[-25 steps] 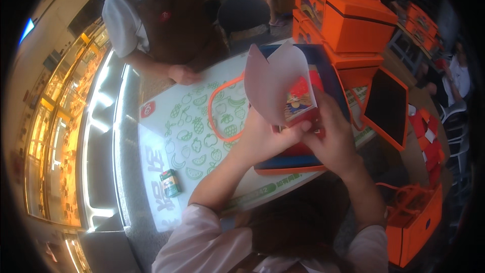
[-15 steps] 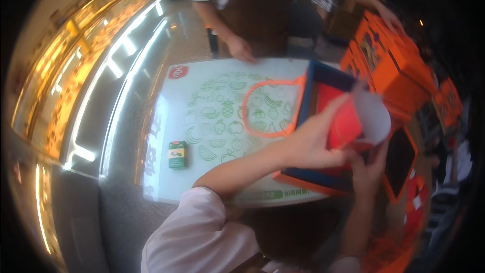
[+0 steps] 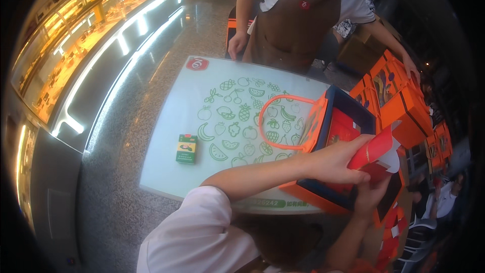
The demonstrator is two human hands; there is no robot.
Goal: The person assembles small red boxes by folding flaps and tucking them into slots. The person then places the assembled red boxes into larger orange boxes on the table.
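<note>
My left hand [image 3: 336, 161] grips a red paper carton [image 3: 373, 152] whose pale inner side shows at its right end. From below, my right hand [image 3: 371, 194] holds the same carton, its fingers partly hidden behind it. Both hands are over an orange gift box [image 3: 298, 187] with a dark blue lining, standing on the right of the table. Red packaging [image 3: 343, 127] lies inside that box, partly covered by my left hand. An orange loop handle [image 3: 261, 121] rests on the tabletop to the box's left.
A small green and yellow packet [image 3: 187, 149] stands on the white, fruit-printed table [image 3: 166, 136]. Across it a co-worker in a brown apron [image 3: 288, 25] has one hand [image 3: 411, 70] at stacked orange boxes [image 3: 399, 96]. Lit display cases [image 3: 65, 50] line the left.
The red carton has turned in my hands, so less of its pale inside shows. My view has shifted, and the co-worker's body shows more fully.
</note>
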